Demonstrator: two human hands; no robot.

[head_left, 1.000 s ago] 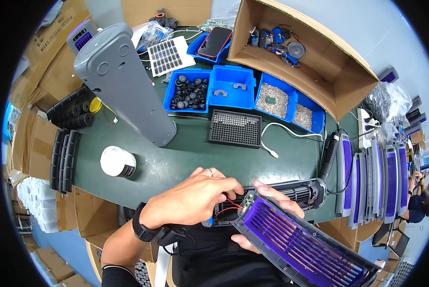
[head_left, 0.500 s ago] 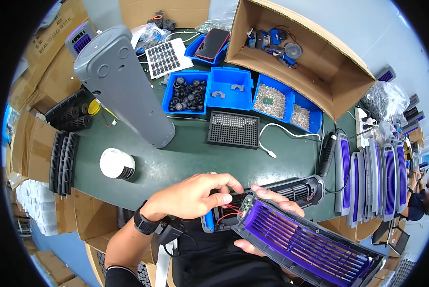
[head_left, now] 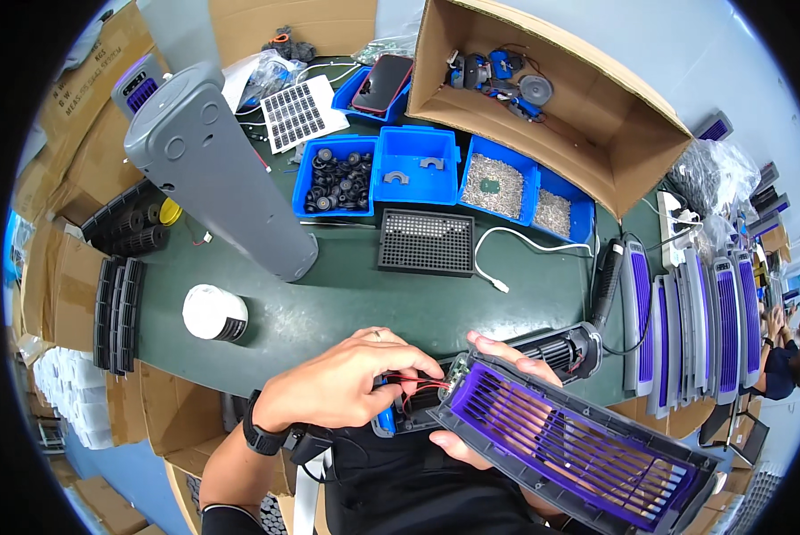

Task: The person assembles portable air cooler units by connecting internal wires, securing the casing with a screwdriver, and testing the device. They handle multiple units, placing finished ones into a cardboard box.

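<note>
**Thin wires under strain at the grille's near-left end**

The left hand (head_left: 346, 388) is curled, its fingertips pinched on the red and black wires (head_left: 418, 383) that run into the end of the grey housing with the purple grille (head_left: 569, 441). The right hand (head_left: 485, 401) cups that housing from below, fingers wrapped up over its far edge, so it hangs tilted above the person's lap at the near edge of the green table (head_left: 364, 294).

The likeliest fault, as I judge it, is a wire pulled off its joint: the leads look thin, and any slip of the housing would load them. The long housing is gripped only at its left end, so its right end could sag and twist out of the hold. The black roller fan (head_left: 552, 348) lies just beyond, touching or nearly so; a jolt could knock it. Whether the wires are already seated is hidden by the fingers.
</note>
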